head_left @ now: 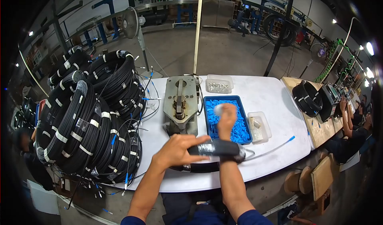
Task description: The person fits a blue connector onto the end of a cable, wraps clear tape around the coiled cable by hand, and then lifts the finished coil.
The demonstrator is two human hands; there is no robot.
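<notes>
My left hand (175,150) grips the left side of a black cable coil (223,148), thumb above and fingers below it. Shiny clear film is wrapped around part of this coil. My right hand (227,120) is closed around a small whitish, rounded thing (218,109), blurred and possibly a roll of film. It is over the blue tray (205,117), which holds many small blue pieces. The right forearm crosses behind the coil. From the coil's right side a thin cable with a blue-tipped connector (292,138) stretches across the white table (281,105).
Large stacks of black cable coils (95,121) stand at the left. A metal press (180,101) stands mid-table. Clear plastic boxes (219,90) (259,127) flank the blue tray. Another person's arms (347,115) are at the wooden table on the right.
</notes>
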